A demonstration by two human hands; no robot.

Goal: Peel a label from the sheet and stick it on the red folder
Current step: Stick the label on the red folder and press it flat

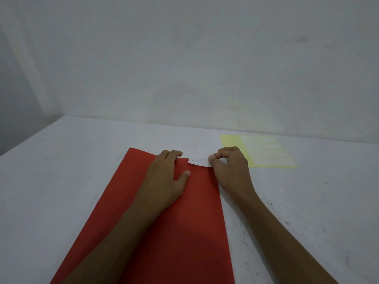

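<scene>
The red folder (180, 218) lies flat on the white table, stretching from near me to the middle. My left hand (168, 177) rests flat on its upper part, fingers spread and pointing to the far edge. My right hand (229, 169) pinches the right end of a white label (200, 161) with handwritten letters. The label hangs slightly curved over the folder's top right corner. The yellow label sheet (258, 150) lies flat to the right, beyond my right hand, with several white labels on it.
A white wall (184, 58) rises right behind the table's far edge. The white table (61, 181) carries dark scuff marks on its right side. Its left edge runs diagonally at the far left.
</scene>
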